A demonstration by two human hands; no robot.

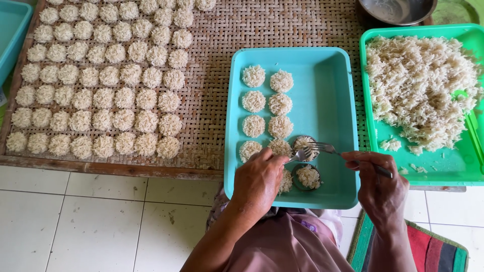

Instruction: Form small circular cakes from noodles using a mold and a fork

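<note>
Head view: both hands' fingers closed on forks [322, 148] over ring mould [305, 147], right half of teal tray [327, 90] bare

Open room is lying down the right half of the turquoise tray [330, 90], its bare floor free of rice discs [267, 103], which are crowding its left side. The woven mat [282, 25] is staying bare at upper centre; the green tray [443, 168] is walling off the frame's right.
</note>
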